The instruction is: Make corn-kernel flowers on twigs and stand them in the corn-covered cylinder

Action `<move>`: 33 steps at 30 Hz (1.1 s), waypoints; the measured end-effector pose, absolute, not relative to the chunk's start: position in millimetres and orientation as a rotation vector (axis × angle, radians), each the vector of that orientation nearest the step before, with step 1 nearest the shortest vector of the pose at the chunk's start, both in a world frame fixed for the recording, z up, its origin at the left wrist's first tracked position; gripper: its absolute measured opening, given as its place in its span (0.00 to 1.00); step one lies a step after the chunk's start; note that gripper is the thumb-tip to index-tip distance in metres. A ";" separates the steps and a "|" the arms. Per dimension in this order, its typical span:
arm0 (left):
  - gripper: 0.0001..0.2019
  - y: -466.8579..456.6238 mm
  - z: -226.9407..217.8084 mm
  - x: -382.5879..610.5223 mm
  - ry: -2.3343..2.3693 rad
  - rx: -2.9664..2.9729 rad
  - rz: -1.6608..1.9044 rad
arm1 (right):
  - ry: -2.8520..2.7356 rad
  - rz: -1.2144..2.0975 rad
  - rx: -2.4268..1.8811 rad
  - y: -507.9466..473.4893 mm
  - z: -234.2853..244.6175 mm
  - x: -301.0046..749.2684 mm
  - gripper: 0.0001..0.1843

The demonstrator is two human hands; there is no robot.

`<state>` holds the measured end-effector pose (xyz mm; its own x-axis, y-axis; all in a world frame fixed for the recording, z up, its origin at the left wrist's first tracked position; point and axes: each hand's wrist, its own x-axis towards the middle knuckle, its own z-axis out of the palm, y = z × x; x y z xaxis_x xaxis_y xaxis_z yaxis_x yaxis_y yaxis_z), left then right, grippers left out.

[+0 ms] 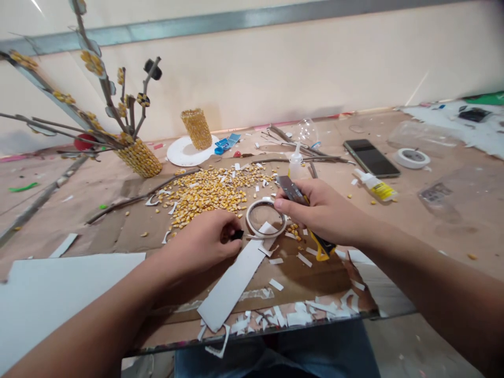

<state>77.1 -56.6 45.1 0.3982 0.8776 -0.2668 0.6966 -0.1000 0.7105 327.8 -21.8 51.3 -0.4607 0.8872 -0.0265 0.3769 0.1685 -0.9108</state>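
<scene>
My right hand (321,210) is closed around a utility knife (303,210) with a yellow and black handle, its blade end pointing up and left beside a ring of white tape (266,218). My left hand (202,241) is curled, fingers pinched on a small dark thing at the upper end of a long white cardboard strip (232,286) that lies diagonally on the table. What the dark thing is I cannot make out. A pile of corn kernels (207,191) lies just beyond both hands.
White paper scraps (299,315) litter the near table edge. A large white sheet (51,294) lies left. A kernel-covered vase with branches (139,157), a kernel-covered cup on a white plate (196,128), glue bottles (376,186), a phone (370,157) and a tape roll (411,156) stand further back.
</scene>
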 end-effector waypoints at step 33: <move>0.14 -76.4 47.4 99.3 0.874 0.904 0.870 | -1.647 1.744 -1.045 -43.8 47.8 310.9 0.18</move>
<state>99.3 -76.4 47.4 0.3765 0.8925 -0.2485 -0.2446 0.3545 0.9025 310.9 -43.8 47.8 -0.5679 0.8029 -0.1812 0.1348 -0.1264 -0.9828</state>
